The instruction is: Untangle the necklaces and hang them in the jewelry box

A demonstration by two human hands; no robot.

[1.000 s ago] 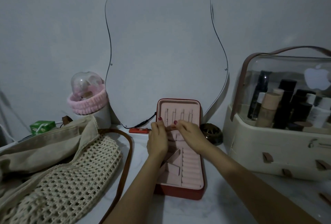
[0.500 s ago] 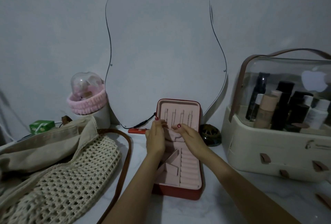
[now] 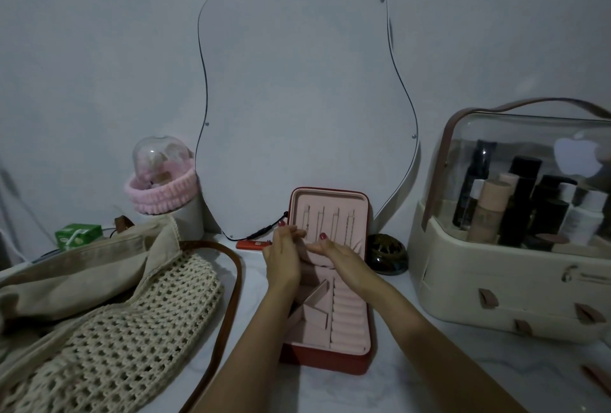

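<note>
A red jewelry box (image 3: pixel 325 361) with a pink lining lies open on the table, its lid (image 3: pixel 329 196) standing upright. Several thin necklace chains (image 3: pixel 335 222) hang side by side inside the lid. Both hands are at the foot of the lid. My left hand (image 3: pixel 282 255) pinches at the lower end of the leftmost chain, thumb against fingers. My right hand (image 3: pixel 340 257) lies beside it, fingers stretched left and pressing on the pink pocket below the chains. What is between the fingertips is too small to see.
A crochet bag (image 3: pixel 109 330) with a brown strap fills the left side. A cosmetics case (image 3: pixel 515 283) stands at right, a dark round dish (image 3: pixel 386 252) beside the box. A wavy mirror (image 3: pixel 297 98), a red lighter (image 3: pixel 253 244) and a pink-banded cup (image 3: pixel 165 194) are behind.
Both hands stay at the foot of the lid and have shifted slightly. My right hand's fingers have flattened out toward the left.
</note>
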